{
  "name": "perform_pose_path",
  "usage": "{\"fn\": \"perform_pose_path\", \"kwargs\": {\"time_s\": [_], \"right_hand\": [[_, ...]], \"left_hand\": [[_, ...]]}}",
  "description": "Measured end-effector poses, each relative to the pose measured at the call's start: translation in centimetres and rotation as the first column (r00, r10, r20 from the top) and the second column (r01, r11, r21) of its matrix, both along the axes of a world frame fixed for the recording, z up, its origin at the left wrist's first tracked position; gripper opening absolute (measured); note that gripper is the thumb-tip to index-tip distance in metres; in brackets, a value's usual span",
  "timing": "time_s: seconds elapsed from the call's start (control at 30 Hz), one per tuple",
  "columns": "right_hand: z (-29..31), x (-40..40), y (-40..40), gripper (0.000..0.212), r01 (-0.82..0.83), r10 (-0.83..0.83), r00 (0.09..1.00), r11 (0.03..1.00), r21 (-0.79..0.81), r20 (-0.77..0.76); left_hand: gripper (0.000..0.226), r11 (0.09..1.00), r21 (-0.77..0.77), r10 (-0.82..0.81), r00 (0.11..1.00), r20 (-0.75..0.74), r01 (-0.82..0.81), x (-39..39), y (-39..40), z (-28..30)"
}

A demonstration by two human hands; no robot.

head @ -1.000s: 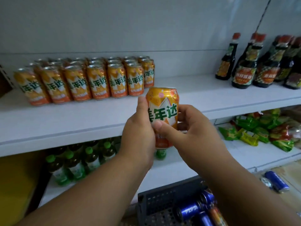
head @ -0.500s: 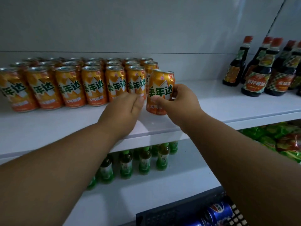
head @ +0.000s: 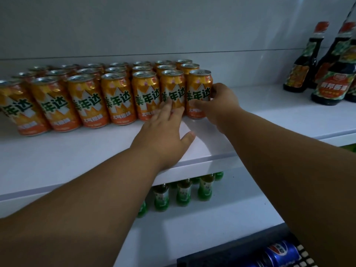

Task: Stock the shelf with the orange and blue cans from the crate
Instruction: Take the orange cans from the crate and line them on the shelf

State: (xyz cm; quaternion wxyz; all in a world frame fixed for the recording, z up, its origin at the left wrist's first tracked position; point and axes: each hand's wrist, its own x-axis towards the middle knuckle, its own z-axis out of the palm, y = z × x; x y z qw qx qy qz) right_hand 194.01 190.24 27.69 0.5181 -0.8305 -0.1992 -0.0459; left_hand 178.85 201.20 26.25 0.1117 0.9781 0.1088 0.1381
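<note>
An orange can [head: 199,89] stands upright at the right end of the front row on the white shelf [head: 77,157]. My right hand [head: 219,105] grips it, fingers round its right side and thumb across its lower front. My left hand [head: 165,133] lies flat with straight fingers that touch the front of the neighbouring orange can [head: 172,87]. Several more orange cans [head: 86,97] fill the rows to the left and behind. A blue can [head: 279,254] lies in the dark crate [head: 221,256] at the bottom right.
Dark sauce bottles [head: 331,74] stand on the same shelf at the far right, with bare shelf between them and the cans. Green bottles [head: 183,191] stand on the lower shelf [head: 202,226] under my arms.
The orange can went from mid-air in front of the shelf to standing at the right end of the front row. My left hand let go of it and flattened against the neighbouring can.
</note>
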Motion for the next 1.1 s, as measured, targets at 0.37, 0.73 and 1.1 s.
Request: {"fn": "perform_pose_path", "kwargs": {"time_s": [0.37, 0.73, 1.1], "right_hand": [[0.3, 1.4, 0.5, 0.052, -0.067, 0.067, 0.994, 0.998, 0.001, -0.086], [0.9, -2.7, -0.4, 0.063, 0.037, -0.018, 0.996, 0.977, -0.211, 0.093], [1.1, -15.9, -11.7, 0.065, 0.139, 0.019, 0.881, 0.945, -0.296, 0.473]], "left_hand": [[0.077, 1.000, -0.024, -0.007, 1.000, 0.001, 0.007, 0.2, 0.2, -0.3], [0.069, 0.999, -0.015, -0.039, 0.995, 0.089, 0.040, -0.6, -0.2, 0.5], [0.047, 0.985, 0.027, -0.169, 0.910, 0.379, 0.172, -5.7, -8.6, 3.0]]}}
